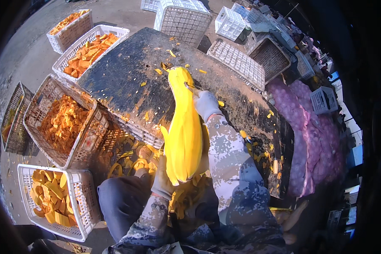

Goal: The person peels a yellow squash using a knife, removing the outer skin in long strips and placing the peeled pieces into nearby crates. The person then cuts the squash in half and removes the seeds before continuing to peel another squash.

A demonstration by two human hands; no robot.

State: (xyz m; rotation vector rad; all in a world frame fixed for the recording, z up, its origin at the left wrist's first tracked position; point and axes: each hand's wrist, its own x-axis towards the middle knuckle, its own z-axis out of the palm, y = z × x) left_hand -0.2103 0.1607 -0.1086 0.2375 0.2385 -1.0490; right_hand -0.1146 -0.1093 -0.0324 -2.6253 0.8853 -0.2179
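Note:
A long yellow squash [184, 133], largely peeled, lies lengthwise before me, its narrow end on a dark, worn board [130, 63]. My left hand [162, 177], in a light glove, holds its thick lower end from the left. My right hand [205, 103], also gloved, is at the squash's neck on the right, closed around a small peeler [189, 86] whose metal edge touches the skin. Most of the tool is hidden by the fingers. A strip of peel [164, 135] sticks out from the squash's left side. Peel scraps [181, 200] lie below, between my legs.
White plastic crates hold orange squash pieces [87, 55], cut chunks [52, 193] and stringy pulp [65, 119] on the left. Upturned crates [184, 23] stand beyond the board. Purple mesh sacks [314, 136] lie at the right. A knife with a pale handle [275, 166] rests on the board's right part.

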